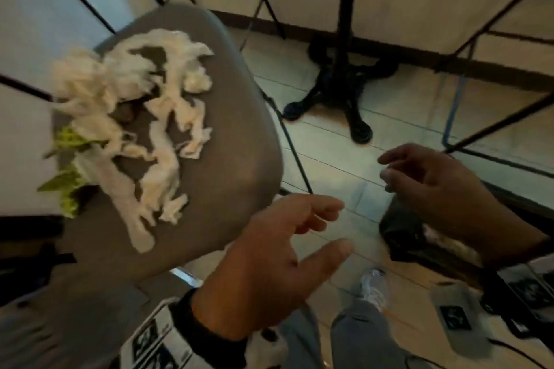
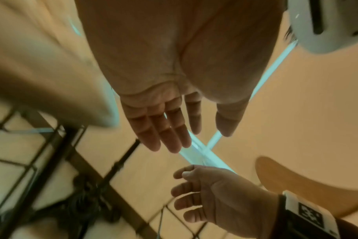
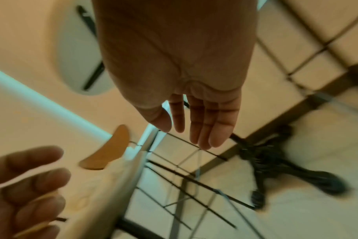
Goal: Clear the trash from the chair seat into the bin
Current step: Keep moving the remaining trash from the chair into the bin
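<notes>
Left of both sets of fingers, torn white tissue (image 1: 144,117) and green scraps (image 1: 67,159) lie heaped on the grey chair seat (image 1: 227,135) — untouched. The left hand (image 1: 269,266) hovers off the seat's edge, fingers spread and empty. The right hand (image 1: 434,186) hangs relaxed, empty — above a dark bin bag (image 1: 401,234) on the tiled floor (image 1: 329,141).

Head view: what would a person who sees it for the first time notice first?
The eye falls first on the heap of torn white tissue with green scraps spread over the grey chair seat at the left. Next come the two bare hands held open above the tiled floor: the left hand by the seat's front edge, the right hand over a dark bin. Neither holds anything.
</notes>
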A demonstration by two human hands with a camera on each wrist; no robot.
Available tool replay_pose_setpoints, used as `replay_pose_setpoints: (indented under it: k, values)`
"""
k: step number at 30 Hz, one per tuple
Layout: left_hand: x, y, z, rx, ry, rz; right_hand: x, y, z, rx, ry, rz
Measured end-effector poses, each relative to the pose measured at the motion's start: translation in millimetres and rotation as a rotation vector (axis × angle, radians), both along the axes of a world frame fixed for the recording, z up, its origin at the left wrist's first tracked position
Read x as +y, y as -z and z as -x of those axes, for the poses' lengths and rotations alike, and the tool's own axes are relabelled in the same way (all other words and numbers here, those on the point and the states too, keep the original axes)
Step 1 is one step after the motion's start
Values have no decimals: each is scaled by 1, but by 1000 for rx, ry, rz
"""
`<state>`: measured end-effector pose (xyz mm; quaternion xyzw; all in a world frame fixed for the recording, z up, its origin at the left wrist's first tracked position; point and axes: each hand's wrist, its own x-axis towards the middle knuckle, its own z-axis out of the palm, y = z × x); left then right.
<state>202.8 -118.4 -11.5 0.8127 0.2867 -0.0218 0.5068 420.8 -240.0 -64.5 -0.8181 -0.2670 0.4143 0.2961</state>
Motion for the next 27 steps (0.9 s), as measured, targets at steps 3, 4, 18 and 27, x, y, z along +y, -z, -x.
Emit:
replay_pose_setpoints:
  k: [3,4,18,27]
  values:
    - [33,-35,61,-108,-203,-116,74,-58,35,-71,-142,-138]
    - [43,-41,79,-128,-258,-163,97,-71,46,-104,-193,-167]
    - [121,16,138,184,-386,-525,321,-54,83,-503,-606,14]
    - [125,34,119,243,-318,-555,288,-54,89,-609,-889,120]
